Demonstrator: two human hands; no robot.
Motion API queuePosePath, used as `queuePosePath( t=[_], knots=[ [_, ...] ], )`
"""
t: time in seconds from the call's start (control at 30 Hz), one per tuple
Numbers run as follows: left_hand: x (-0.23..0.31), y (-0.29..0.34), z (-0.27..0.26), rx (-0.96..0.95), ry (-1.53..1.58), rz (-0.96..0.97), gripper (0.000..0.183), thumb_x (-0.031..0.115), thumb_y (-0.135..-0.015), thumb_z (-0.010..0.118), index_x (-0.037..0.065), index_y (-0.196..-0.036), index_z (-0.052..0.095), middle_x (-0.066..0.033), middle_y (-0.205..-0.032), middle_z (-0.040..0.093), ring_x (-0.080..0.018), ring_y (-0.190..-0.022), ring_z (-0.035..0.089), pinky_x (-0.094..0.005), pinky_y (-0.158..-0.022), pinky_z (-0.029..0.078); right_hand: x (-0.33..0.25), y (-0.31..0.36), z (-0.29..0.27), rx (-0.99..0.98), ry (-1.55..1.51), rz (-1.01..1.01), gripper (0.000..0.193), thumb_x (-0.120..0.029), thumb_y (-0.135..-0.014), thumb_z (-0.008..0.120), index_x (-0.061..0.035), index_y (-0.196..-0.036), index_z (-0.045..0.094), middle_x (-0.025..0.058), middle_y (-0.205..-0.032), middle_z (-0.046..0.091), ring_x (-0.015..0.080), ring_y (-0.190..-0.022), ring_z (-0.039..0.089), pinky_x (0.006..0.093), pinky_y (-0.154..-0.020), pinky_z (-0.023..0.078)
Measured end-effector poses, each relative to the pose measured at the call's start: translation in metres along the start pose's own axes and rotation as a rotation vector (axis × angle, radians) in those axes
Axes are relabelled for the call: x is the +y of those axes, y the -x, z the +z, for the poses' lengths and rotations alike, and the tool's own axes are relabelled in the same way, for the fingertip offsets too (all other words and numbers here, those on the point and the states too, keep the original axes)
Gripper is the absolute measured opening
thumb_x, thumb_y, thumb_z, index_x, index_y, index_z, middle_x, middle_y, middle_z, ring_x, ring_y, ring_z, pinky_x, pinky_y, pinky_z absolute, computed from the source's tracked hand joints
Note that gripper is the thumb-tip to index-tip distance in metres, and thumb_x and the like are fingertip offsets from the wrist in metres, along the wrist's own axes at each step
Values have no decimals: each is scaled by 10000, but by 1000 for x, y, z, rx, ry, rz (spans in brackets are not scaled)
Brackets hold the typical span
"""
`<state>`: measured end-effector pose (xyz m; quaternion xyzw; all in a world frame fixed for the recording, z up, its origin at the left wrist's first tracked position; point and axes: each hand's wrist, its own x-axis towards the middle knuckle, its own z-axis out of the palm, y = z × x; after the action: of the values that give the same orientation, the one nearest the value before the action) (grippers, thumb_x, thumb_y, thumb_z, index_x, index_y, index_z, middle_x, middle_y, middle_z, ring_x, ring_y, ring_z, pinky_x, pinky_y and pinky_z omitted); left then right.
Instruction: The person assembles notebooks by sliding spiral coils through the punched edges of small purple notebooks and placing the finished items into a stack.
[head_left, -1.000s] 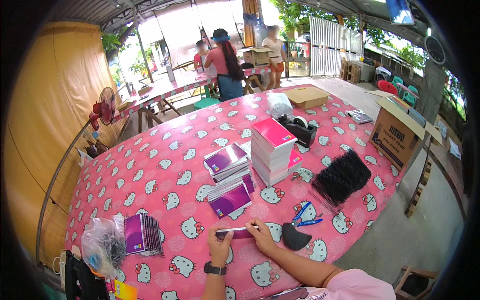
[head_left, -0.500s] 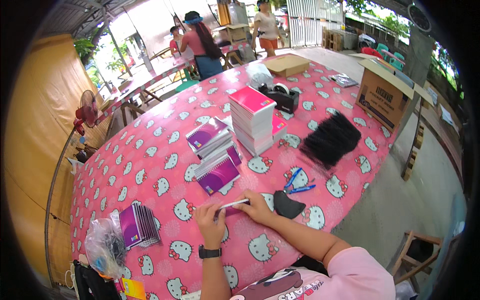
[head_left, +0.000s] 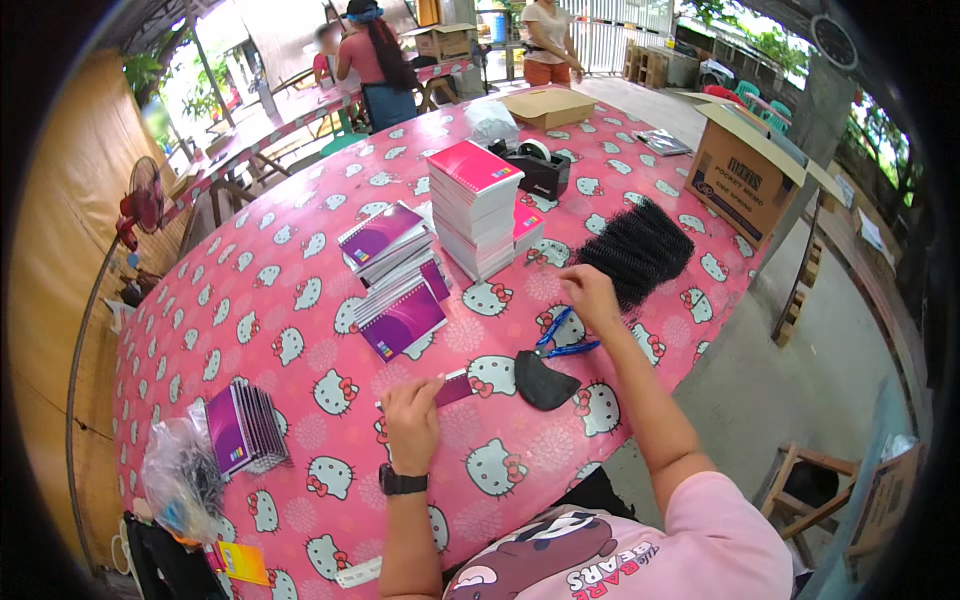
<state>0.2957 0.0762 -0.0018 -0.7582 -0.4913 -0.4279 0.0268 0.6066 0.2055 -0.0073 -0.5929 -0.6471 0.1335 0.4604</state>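
Left of the pliers (head_left: 566,337), the fingers of the left hand (head_left: 411,412) pinch the notebook (head_left: 457,388); a loose pinch could let its pages shift. Just beyond the pliers, the right hand (head_left: 594,298) has curled fingers, whether pinching anything I cannot tell; careless contact could tangle the neighbouring coils (head_left: 642,248).

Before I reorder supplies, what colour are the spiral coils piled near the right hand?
The spiral coils are black, showing best in the head view.

Tablecloth (head_left: 560,445) glossy plastic; notebook covers (head_left: 403,322) glossy; carton (head_left: 745,178) matt cardboard.
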Motion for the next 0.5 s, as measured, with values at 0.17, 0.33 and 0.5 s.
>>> queuePosePath(
  t=[0.17, 0.33, 0.5],
  knots=[
    [-3, 2, 4, 62, 8, -31, 199, 41, -735, 661, 88, -929, 664, -48, -832, 610, -215, -786, 552, -339, -747, 367, 35, 11, -7, -199, 484, -47, 173, -152, -759, 644, -34, -884, 623, 139, -915, 580, 323, -917, 548, 413, -790, 463],
    [-6, 1, 9, 91, 25, -62, 182, 84, -736, 683, 94, -914, 652, -37, -824, 605, -208, -792, 550, -346, -754, 357, 36, 8, -10, -211, 490, -75, 147, -123, -815, 577, -23, -924, 574, 152, -936, 559, 348, -898, 540, 427, -785, 456],
    [-2, 1, 3, 48, 13, -73, 176, 85, -724, 682, 91, -895, 643, -42, -827, 593, -213, -794, 538, -356, -766, 348, -43, 7, -20, -251, 115, -192, 117, -98, -852, 553, -25, -940, 577, 136, -891, 547, 315, -827, 565, 388, -712, 467]
  ],
)
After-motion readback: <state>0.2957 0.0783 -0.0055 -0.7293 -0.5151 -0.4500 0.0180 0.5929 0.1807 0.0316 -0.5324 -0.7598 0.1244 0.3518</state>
